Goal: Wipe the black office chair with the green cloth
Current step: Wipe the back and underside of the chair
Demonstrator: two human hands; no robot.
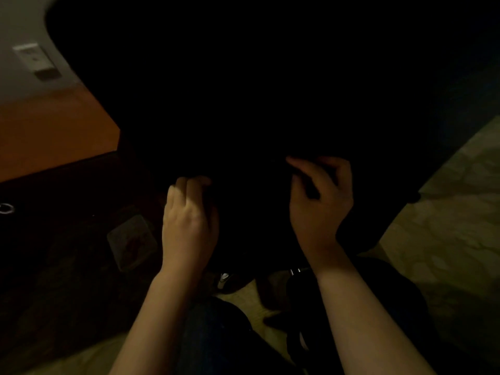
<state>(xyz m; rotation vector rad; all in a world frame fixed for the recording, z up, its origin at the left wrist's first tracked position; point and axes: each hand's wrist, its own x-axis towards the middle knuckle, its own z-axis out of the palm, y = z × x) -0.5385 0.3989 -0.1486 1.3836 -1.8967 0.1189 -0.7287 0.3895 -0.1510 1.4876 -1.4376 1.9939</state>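
The scene is very dim. The black office chair (243, 90) fills the upper and middle part of the view as one dark mass. My left hand (189, 220) is at its lower edge, fingers curled over the dark material there. About a hand's width to the right, my right hand (319, 201) is raised against the same dark surface with its fingers bent and the thumb and forefinger reaching forward; what they hold is lost in the dark. No green cloth can be made out.
A pale wall with a socket plate (35, 60) and an orange-brown strip lie at the left. Below them is a dark rug with a flat packet (132, 240) on it. Pale patterned floor (446, 226) lies at the right. A chrome part of the chair base (297, 270) shows near my legs.
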